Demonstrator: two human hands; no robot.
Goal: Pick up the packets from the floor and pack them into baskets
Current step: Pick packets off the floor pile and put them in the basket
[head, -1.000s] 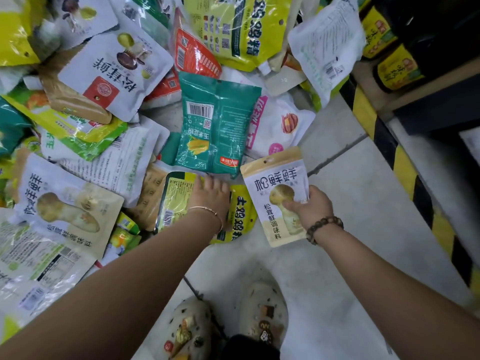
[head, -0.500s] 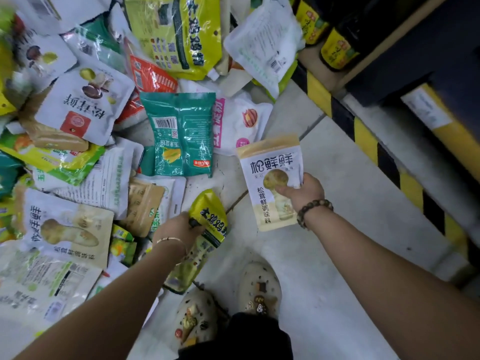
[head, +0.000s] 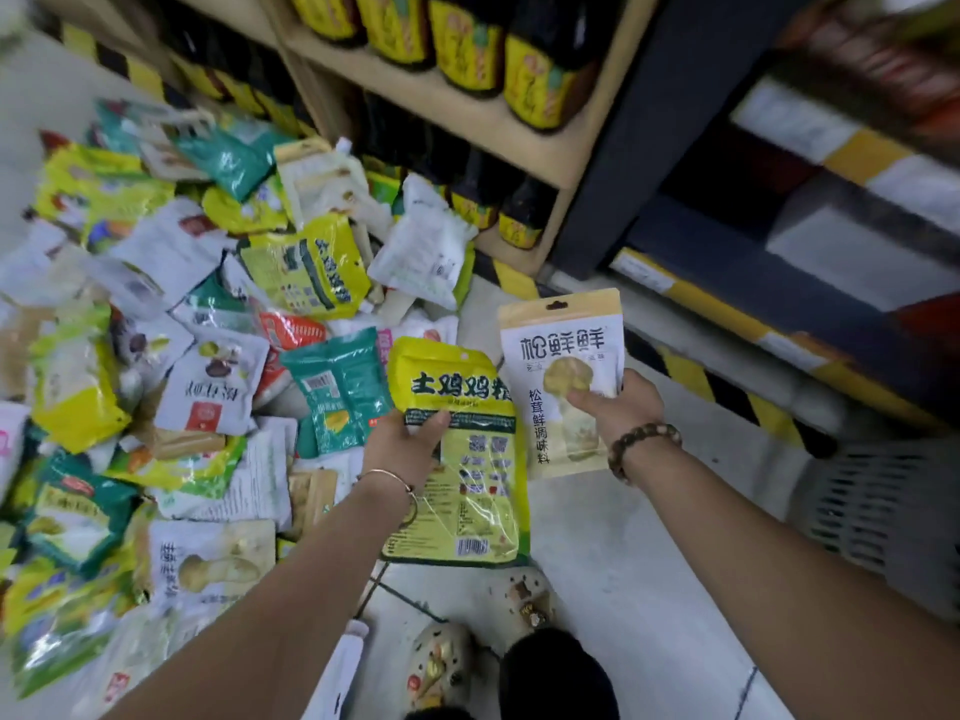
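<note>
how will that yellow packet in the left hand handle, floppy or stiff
Probably floppy: the yellow packet looks like thin, crinkled film, gripped at one edge by the left hand. Likely slippery, given its glossy glare. Seems light, since one hand carries it.

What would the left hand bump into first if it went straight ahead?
Probably the beige-and-white mushroom packet held in the right hand: the left hand, gripping the yellow plastic packet, points toward it. Depth is unclear, so it might miss.

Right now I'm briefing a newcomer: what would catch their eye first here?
Two packets are held up at centre: the left hand grips a yellow packet, the right hand a white mushroom-seasoning packet. A heap of packets fills the left side; a grey basket stands at the right edge.
</note>
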